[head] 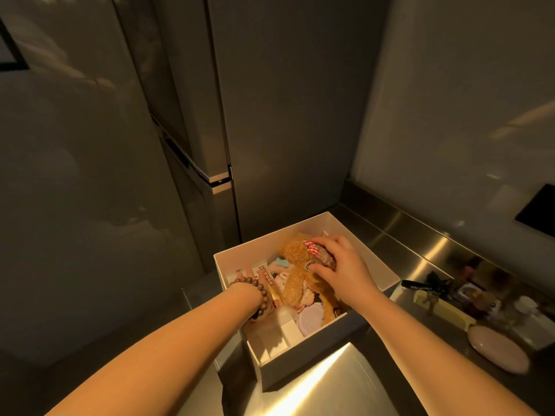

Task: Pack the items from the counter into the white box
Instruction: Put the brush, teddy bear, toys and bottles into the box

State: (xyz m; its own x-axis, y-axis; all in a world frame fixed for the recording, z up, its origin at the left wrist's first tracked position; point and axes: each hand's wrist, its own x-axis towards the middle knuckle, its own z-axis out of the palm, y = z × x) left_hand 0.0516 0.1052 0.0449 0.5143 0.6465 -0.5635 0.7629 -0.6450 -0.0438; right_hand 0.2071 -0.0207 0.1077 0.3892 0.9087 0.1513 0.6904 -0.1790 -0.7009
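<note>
The white box (pixel 387 276) stands open on the left end of the steel counter (pixel 339 385). Inside lie a brown plush bear (pixel 295 274) with a red-and-white striped bow, a round lilac lid (pixel 310 318), small pastel items and white dividers. My right hand (pixel 342 265) reaches into the box and grips a small brownish object (pixel 326 259) pressed against the bear's head. My left hand (pixel 253 280), with a wooden bead bracelet on the wrist, is inside the box's left side, fingers spread flat on a printed card, mostly hidden by the wrist.
To the right on the counter lie a pink plate (pixel 498 348), a pale yellow tray (pixel 444 310) with small items, a black strap (pixel 420 286) and several small jars. A tall grey fridge (pixel 192 115) stands behind the box. The wall rises at the right.
</note>
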